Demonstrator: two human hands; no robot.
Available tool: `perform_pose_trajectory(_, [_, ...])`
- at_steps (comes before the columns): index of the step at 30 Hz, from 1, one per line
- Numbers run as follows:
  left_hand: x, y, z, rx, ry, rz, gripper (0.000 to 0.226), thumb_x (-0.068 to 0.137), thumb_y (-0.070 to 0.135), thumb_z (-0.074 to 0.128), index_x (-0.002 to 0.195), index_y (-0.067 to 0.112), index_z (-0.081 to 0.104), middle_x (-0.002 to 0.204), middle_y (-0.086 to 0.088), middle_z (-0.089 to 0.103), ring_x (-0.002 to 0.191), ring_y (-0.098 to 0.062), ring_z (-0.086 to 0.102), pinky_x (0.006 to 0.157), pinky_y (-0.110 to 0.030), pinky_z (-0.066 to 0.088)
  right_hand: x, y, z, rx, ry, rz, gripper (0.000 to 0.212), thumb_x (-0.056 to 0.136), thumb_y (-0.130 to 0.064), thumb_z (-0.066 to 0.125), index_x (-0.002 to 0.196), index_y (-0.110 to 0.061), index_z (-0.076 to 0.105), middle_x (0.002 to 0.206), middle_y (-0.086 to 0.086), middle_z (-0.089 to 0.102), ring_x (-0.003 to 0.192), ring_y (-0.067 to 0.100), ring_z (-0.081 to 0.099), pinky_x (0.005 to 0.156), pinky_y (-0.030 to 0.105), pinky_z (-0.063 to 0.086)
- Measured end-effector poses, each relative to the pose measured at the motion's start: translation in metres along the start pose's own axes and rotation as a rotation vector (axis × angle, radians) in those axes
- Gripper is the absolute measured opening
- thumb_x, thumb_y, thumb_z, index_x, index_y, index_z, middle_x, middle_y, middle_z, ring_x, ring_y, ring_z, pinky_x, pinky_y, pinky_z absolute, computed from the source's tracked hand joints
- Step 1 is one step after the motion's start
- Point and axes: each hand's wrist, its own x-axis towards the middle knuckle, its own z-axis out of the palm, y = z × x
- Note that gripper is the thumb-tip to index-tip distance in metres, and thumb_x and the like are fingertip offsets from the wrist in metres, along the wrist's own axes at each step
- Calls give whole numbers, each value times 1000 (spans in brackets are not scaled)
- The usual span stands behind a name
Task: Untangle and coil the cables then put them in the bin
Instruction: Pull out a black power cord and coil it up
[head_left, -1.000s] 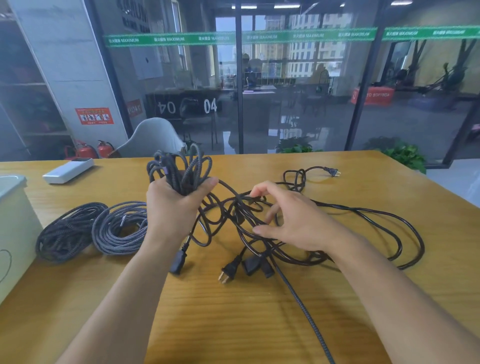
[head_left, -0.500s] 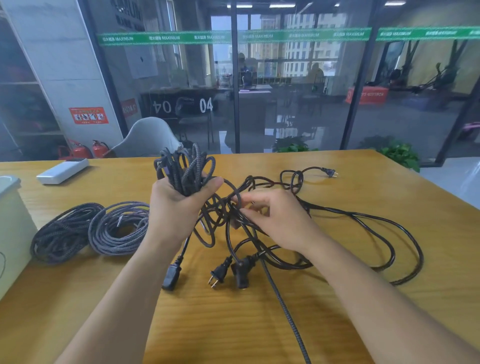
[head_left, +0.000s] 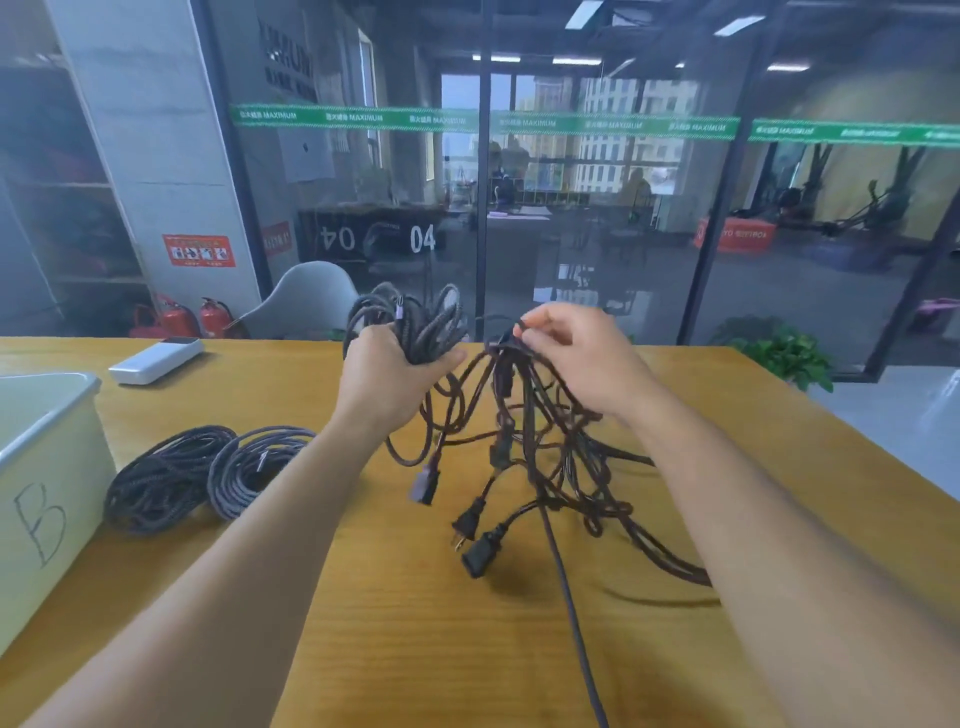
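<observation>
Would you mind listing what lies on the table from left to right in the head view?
Bin marked B → white remote → black braided coil → grey braided coil → left hand gripping a cable bundle → right hand pinching the tangled black cables.

Head-worn camera looks forward and down, close over table.

wooden table, coiled cables, bin, remote
</observation>
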Motion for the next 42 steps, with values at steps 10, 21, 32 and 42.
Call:
perform_pose_trajectory(10, [0, 17, -7, -238, -30, -75, 23, 88, 38, 82, 73, 23, 73, 66, 3, 67, 59, -8, 59, 61, -32, 52, 21, -16, -30, 16, -104, 34, 15, 108, -22, 55, 107, -21, 70, 105, -6, 74, 103, 13, 70, 96, 36, 55])
perform_pose_trajectory(21, [-29, -18, 18, -410, -73, -219, 18, 88, 34, 83, 85, 16, 78, 52, 17, 51, 46, -2, 42, 58, -28, 38, -19, -5, 24, -43, -114, -81, 20, 103, -29, 65, 119, -26, 76, 103, -13, 76, 93, 0, 68, 87, 25, 55])
perform_pose_trajectory(32, [-37, -3, 21, -469, -138, -161, 39, 86, 37, 84, 57, 25, 61, 55, 7, 48, 49, -10, 39, 49, -22, 35, -26, -12, 28, -208, -34, -210, 17, 100, -29, 69, 113, -28, 80, 77, -23, 68, 72, -6, 62, 79, 18, 52])
perform_pose_trajectory(42, [-35, 15, 22, -316, 73, 4, 14, 86, 7, 72, 82, 20, 73, 70, -9, 70, 61, -15, 57, 59, -29, 53, -46, -1, 55, -25, -9, -19, 11, 84, -29, 74, 85, -36, 66, 88, -13, 61, 82, 9, 57, 71, 35, 52])
